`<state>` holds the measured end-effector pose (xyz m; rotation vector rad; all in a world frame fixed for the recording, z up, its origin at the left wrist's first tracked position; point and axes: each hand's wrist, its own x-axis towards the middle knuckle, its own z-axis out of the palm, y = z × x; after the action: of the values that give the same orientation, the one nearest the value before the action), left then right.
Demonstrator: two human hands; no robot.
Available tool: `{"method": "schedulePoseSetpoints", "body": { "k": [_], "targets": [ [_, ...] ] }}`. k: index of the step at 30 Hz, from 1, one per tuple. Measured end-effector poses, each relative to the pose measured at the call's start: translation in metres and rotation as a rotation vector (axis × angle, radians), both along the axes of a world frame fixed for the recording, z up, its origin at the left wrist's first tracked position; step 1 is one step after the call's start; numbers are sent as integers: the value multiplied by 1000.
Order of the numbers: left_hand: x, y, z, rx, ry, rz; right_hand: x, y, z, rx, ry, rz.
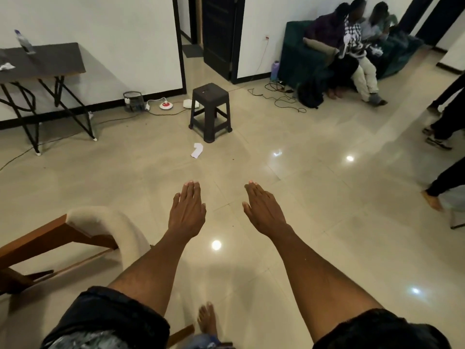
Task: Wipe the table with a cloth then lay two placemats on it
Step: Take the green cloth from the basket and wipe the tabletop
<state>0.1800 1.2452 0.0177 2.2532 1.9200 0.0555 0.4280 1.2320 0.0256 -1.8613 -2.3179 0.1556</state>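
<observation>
left hand (187,210): held out flat over the floor (314,197), fingers straight, pressed together, holding nothing | right hand (264,210): the same | table (45,60): far left by the wall, bottle (24,41) standing on it

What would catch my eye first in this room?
Two bare hands, left hand and right hand, stretch forward with straight fingers over a shiny tiled floor, holding nothing. Beyond them stands a dark stool, with a dark table at far left.
</observation>
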Motion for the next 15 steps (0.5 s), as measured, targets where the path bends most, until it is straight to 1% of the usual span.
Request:
{"method": "schedulePoseSetpoints", "body": {
  "k": [2,8,15],
  "targets": [
    [-10,21,5,-19,-29,28,-15,28,6,-9,2,29],
    [-38,88,16,26,-32,94,-55,113,20,3,-21,106],
    [-79,155,4,41,-28,193,-103,213,13,-18,-64,230]
  ]
}}
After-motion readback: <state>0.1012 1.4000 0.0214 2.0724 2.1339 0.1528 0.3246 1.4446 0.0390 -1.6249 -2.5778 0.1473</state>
